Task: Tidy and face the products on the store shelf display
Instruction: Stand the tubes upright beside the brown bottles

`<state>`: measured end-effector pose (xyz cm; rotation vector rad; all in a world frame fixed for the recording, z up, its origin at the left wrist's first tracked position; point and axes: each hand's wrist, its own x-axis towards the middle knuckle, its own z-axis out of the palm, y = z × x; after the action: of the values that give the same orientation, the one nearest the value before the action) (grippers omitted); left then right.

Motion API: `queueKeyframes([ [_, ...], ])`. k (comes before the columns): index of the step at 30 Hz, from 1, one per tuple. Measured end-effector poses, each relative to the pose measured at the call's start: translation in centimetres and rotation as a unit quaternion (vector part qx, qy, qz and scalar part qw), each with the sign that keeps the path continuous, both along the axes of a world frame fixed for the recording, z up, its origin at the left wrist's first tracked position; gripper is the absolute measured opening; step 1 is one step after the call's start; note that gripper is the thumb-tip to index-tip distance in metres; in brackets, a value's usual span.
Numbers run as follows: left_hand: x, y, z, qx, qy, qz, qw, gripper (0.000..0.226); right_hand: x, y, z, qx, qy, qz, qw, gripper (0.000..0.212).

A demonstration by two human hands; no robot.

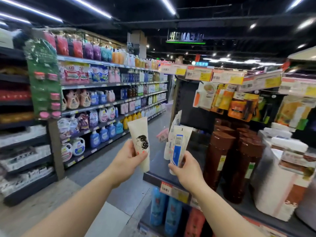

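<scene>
My left hand (127,161) grips a cream tube (140,134) printed with a black head drawing, held upright over the aisle. My right hand (183,167) grips a white tube (179,144) with a blue stripe and a barcode facing me, at the left end of the dark shelf (158,166). Another white tube (168,149) stands on that shelf just behind it. Brown bottles (222,151) stand in rows to the right on the same shelf.
White boxes (280,177) sit at the shelf's right end. Blue bottles (159,207) and a red one fill the shelf below. Hanging packets (239,105) are above. A long aisle shelf of detergents (102,103) runs along the left; floor lies between.
</scene>
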<state>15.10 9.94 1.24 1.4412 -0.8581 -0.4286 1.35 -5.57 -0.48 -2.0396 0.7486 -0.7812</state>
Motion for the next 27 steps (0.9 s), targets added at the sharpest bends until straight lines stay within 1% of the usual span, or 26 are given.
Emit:
queueKeyframes([
  [3, 1.9, -2.5, -0.6, 0.020, 0.003, -0.026, 0.999, 0.035, 1.2, -1.2, -1.3, 0.010, 0.006, -0.066, 0.998, 0.035],
  [6, 3.3, -5.4, -1.2, 0.036, -0.005, -0.057, 0.998, 0.034, 2.2, -1.8, -2.8, 0.020, 0.033, -0.111, 0.993, 0.032],
  [12, 5.9, -9.3, -2.4, 0.073, -0.021, -0.140, 0.987, 0.033, 2.4, -2.1, -2.8, 0.036, 0.063, -0.123, 0.990, 0.029],
  [15, 7.1, -10.2, -3.6, 0.081, -0.035, -0.195, 0.977, 0.029, 2.6, -1.5, -2.6, 0.046, 0.082, -0.137, 0.986, 0.035],
  [19, 8.9, -10.9, -4.4, 0.079, -0.055, -0.252, 0.963, 0.027, 3.6, -0.8, -2.6, 0.016, 0.086, -0.211, 0.974, 0.052],
  [21, 9.6, -11.0, -4.9, 0.093, -0.061, -0.270, 0.956, 0.030, 3.9, -0.5, -2.6, 0.004, 0.095, -0.240, 0.966, 0.051],
  [22, 9.9, -11.0, -5.2, 0.103, -0.065, -0.280, 0.952, 0.035, 3.9, -0.4, -2.6, 0.002, 0.094, -0.247, 0.964, 0.048],
  [24, 10.2, -10.8, -5.9, 0.116, -0.097, -0.287, 0.946, 0.047, 3.8, -0.3, -2.7, 0.015, 0.092, -0.254, 0.963, 0.042],
  [25, 10.3, -10.8, -6.2, 0.123, -0.132, -0.275, 0.944, 0.049, 3.7, -0.3, -2.8, 0.020, 0.089, -0.259, 0.962, 0.041],
  [27, 10.6, -11.1, -6.6, 0.127, -0.185, -0.246, 0.943, 0.044, 3.3, -0.5, -2.9, 0.031, 0.077, -0.271, 0.959, 0.043],
])
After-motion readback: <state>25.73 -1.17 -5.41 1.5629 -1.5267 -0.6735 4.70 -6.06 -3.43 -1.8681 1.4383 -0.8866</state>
